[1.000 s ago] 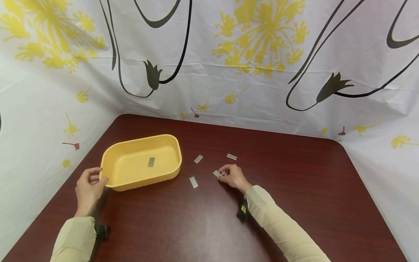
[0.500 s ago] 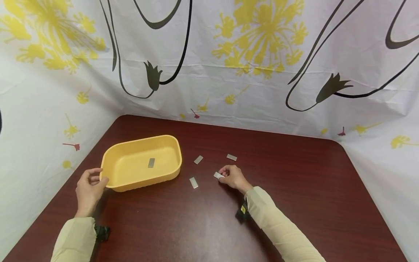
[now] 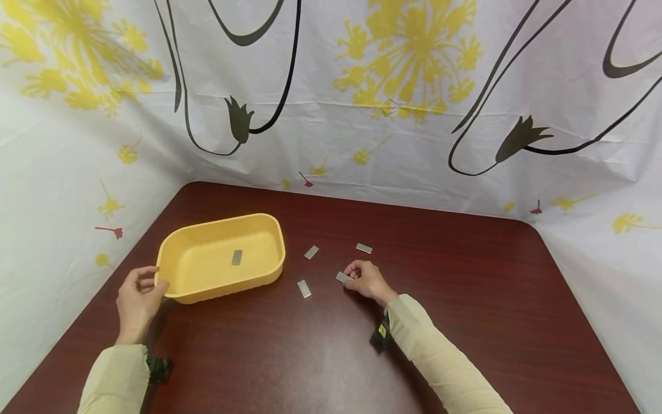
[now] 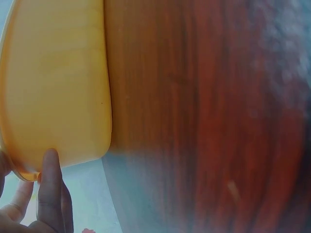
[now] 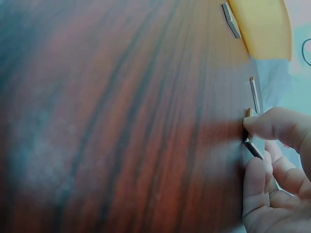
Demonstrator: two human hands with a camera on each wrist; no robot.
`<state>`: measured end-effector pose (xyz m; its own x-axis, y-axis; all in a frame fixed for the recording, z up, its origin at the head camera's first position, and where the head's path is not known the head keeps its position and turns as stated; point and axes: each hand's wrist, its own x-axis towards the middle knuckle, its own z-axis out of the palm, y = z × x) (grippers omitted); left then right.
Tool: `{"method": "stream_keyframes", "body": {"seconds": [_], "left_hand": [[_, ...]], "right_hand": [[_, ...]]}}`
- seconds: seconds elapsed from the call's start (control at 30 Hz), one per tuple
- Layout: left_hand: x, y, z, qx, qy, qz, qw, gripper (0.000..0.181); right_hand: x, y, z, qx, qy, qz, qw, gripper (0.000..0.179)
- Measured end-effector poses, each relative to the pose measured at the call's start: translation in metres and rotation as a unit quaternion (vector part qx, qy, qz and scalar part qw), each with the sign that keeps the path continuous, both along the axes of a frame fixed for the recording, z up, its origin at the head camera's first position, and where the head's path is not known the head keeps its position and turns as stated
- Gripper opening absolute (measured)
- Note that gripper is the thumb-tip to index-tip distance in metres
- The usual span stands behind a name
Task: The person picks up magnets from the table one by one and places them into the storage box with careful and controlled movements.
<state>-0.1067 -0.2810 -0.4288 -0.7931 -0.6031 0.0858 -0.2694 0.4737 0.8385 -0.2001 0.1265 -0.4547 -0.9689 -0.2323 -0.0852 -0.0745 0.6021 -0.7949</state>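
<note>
My left hand (image 3: 138,302) grips the left end of a yellow plastic tub (image 3: 222,286), thumb and fingers at its rim. Inside the tub lies one small flat silver rectangular block (image 3: 237,257). Over the middle of the table, my right hand (image 3: 368,280) pinches a similar silver block (image 3: 342,277) at its right end, low at the tabletop. The right wrist view has the thumb (image 5: 265,124) on that block, partly hiding it. Loose silver blocks lie nearby: one (image 3: 304,288) nearer me, one (image 3: 311,252) towards the tub, one (image 3: 364,248) behind the right hand.
The dark red-brown table (image 3: 258,356) has rounded far corners. A white cloth (image 3: 320,149) with yellow flowers and dark stems hangs behind it and along both sides. Each wrist carries a small black device (image 3: 383,333).
The silver block at my right fingertips has turned slightly; the right hand has barely moved. My left hand and the tub stay as they were. The head view has shifted a little.
</note>
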Motion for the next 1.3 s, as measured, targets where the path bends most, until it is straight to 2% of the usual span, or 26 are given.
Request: {"method": "stream_keyframes", "body": {"seconds": [0.33,0.87,1.3], "left_hand": [[0.0038,-0.0016,0.0005,0.001,-0.016,-0.005,0.9999,0.035],[0.0015,-0.0006,-0.0011,0.014,-0.004,-0.004,0.9999,0.034],[-0.0002,-0.0011,-0.0026,0.001,0.001,-0.002,1.0000,0.032]], "right_hand": [[-0.0006,0.0004,-0.0012,-0.020,-0.001,0.003,0.9998,0.019],[-0.0009,0.0042,-0.0036,-0.034,-0.013,0.002,0.9993,0.018],[0.0002,0.0075,-0.0028,-0.078,-0.036,0.002,0.9963,0.011]]}}
